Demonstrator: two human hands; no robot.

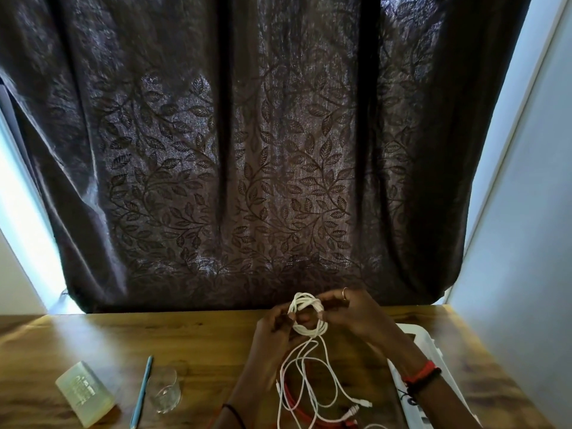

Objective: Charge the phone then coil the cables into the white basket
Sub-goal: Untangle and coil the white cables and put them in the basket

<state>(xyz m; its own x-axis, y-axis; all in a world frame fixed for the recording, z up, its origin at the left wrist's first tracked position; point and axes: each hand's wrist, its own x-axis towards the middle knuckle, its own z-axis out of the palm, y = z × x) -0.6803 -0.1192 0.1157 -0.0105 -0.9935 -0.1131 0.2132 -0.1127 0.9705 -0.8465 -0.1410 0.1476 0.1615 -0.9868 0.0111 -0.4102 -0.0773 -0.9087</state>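
The left hand [275, 328] and right hand [356, 314] pinch the coiled white cable [309, 317] from 9 and 3 o'clock. Its loose tail hangs toward 6 o'clock. The white basket [430, 351] lies at 4 o'clock from the coil, nearest the right hand.

Both hands meet low in the frame, just right of centre. The left hand [275, 331] rises from the bottom edge, its fingers curled onto the left side of a small coil of white cable [309, 332]. The right hand [356, 314] comes in from the lower right and pinches the coil's top and right side. It wears a thin metal ring [344, 293] on one finger and red and black wristbands [421, 376] on the wrist.
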